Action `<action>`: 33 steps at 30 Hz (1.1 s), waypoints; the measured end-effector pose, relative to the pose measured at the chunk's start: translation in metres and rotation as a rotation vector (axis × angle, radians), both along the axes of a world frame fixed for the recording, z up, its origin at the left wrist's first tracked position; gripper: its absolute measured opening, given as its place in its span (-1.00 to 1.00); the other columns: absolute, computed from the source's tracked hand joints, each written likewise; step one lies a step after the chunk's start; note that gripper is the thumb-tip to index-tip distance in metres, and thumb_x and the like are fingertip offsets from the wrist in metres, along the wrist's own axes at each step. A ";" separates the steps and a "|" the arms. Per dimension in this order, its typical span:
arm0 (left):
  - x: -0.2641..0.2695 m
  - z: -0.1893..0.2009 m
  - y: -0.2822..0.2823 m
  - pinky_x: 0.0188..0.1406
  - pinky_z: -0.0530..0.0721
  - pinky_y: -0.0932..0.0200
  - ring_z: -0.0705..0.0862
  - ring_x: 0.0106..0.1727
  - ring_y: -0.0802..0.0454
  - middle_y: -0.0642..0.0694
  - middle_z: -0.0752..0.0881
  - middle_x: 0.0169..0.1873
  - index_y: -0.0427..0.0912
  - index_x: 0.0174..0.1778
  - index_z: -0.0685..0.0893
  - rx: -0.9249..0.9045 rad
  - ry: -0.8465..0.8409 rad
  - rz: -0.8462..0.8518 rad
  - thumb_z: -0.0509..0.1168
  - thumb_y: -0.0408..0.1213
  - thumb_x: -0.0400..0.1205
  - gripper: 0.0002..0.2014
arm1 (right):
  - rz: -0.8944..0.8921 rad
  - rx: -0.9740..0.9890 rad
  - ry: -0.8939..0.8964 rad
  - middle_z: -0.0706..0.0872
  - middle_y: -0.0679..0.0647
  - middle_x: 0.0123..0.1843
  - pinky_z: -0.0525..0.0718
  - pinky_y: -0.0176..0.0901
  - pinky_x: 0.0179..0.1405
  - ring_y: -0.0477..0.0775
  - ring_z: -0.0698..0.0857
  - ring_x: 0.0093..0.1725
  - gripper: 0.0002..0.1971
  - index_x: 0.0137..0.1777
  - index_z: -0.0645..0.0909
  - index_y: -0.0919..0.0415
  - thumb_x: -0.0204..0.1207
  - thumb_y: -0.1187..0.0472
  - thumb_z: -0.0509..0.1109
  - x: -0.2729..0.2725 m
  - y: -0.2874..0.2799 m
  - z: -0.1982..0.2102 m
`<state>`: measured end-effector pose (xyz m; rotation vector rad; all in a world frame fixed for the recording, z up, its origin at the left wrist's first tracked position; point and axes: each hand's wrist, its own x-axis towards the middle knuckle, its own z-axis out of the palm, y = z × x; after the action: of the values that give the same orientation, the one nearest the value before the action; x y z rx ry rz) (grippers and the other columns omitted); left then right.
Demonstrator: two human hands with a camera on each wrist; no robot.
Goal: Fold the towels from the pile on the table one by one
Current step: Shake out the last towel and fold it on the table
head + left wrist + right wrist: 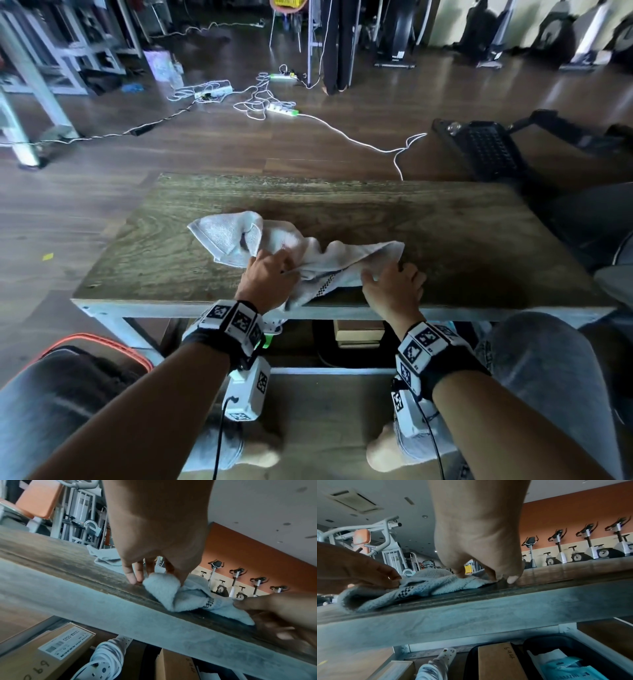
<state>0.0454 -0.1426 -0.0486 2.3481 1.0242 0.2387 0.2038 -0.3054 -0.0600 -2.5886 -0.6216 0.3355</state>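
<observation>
Crumpled white towel (pixel 274 246) with a checkered band, spread along the near half of the wooden worktop (pixel 445 233), near corner drooping over the front edge. Left hand (pixel 269 277) on the towel's near left part, fingers (pixel 132 574) curled down, pinching a bunched fold against the wood. Right hand (pixel 394 284) on the towel's right end, fingers (pixel 491 573) bent, pressing the cloth edge flat, one fingertip on bare wood. Below the worktop: cardboard boxes (pixel 51 655), a coiled white power strip (pixel 106 660).
</observation>
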 end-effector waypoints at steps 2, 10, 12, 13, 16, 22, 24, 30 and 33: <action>0.002 0.003 -0.001 -0.13 0.60 0.10 0.66 -0.09 -0.07 -0.06 0.69 -0.16 0.04 -0.15 0.58 -0.066 -0.163 0.001 0.39 -0.17 0.56 -0.91 | 0.018 0.015 0.044 0.30 0.34 0.48 0.28 0.29 0.48 0.41 0.23 0.47 -0.42 0.53 0.34 0.12 0.63 -0.19 0.20 -0.002 0.007 0.004; -0.005 0.002 -0.015 -0.48 0.55 0.23 0.58 -0.48 0.13 0.09 0.61 -0.42 0.13 -0.24 0.55 -0.187 -0.313 -0.189 0.39 -0.25 0.63 -0.79 | 0.099 0.175 0.194 0.65 0.21 0.30 0.40 0.03 0.35 0.32 0.48 0.33 -0.64 0.22 0.69 -0.18 0.51 0.07 0.20 -0.021 0.037 0.017; -0.004 0.004 -0.018 -0.36 0.53 0.39 0.61 -0.38 0.29 0.14 0.65 -0.36 0.05 -0.17 0.58 -0.180 -0.323 -0.187 0.43 -0.28 0.61 -0.83 | 0.097 0.388 0.292 0.77 -0.05 0.20 0.58 0.12 0.37 0.16 0.64 0.27 -0.63 0.21 0.71 -0.19 0.48 0.10 0.22 -0.023 0.038 0.020; -0.003 0.006 -0.019 -0.30 0.56 0.43 0.65 -0.30 0.33 0.11 0.69 -0.28 -0.06 -0.10 0.61 -0.202 -0.335 -0.184 0.46 -0.31 0.59 -0.86 | 0.105 0.484 0.340 0.79 -0.13 0.17 0.65 0.13 0.33 0.06 0.70 0.24 -0.66 0.22 0.73 -0.15 0.52 0.13 0.26 -0.025 0.037 0.023; -0.001 0.007 -0.020 -0.07 0.67 0.35 0.68 -0.05 0.23 0.04 0.69 -0.04 -0.16 0.25 0.51 -0.248 -0.306 -0.157 0.52 -0.26 0.53 -0.57 | 0.159 0.627 0.366 0.75 -0.21 0.04 0.73 -0.14 0.16 -0.12 0.74 0.07 -0.69 0.26 0.72 -0.01 0.61 0.27 0.31 -0.027 0.037 0.033; 0.009 0.022 -0.025 0.04 0.65 -0.09 0.62 -0.09 -0.05 0.04 0.58 -0.22 -0.10 -0.03 0.46 0.084 -0.102 -0.066 0.49 0.00 0.51 -0.62 | 0.361 0.681 0.195 0.72 -0.14 -0.06 0.49 -0.50 -0.38 -0.30 0.59 -0.36 -0.64 0.27 0.65 -0.02 0.62 0.37 0.23 -0.027 0.039 0.062; 0.010 0.036 -0.021 0.06 0.66 -0.13 0.64 -0.09 -0.08 -0.04 0.65 -0.16 -0.08 -0.09 0.53 0.155 -0.092 -0.013 0.44 0.08 0.51 -0.66 | 0.421 0.712 0.112 0.70 -0.13 -0.12 0.50 -0.44 -0.37 -0.28 0.57 -0.39 -0.55 0.22 0.61 -0.04 0.54 0.48 0.19 -0.017 0.035 0.075; 0.002 0.056 0.009 -0.15 0.60 0.05 0.68 -0.17 -0.09 0.00 0.73 -0.30 0.03 0.07 0.71 0.114 -0.285 0.143 0.47 0.14 0.48 -0.65 | 0.309 0.769 -0.102 0.37 -0.03 0.67 0.37 -0.29 0.51 -0.02 0.42 0.58 -0.22 0.70 0.23 -0.06 0.54 0.57 0.11 0.021 0.026 0.109; -0.001 0.055 0.018 -0.08 0.58 -0.02 0.69 0.05 -0.27 -0.23 0.71 0.03 -0.09 0.18 0.61 0.134 -0.133 0.222 0.40 0.17 0.53 -0.54 | 0.211 0.685 -0.094 0.30 0.03 0.72 0.24 -0.53 0.29 -0.01 0.36 0.62 -0.25 0.75 0.04 0.03 0.64 0.44 0.24 0.031 0.024 0.115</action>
<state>0.0448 -0.1249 0.0068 2.2976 1.2361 0.5562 0.2346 -0.2814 0.0546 -1.8945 -0.8667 0.0447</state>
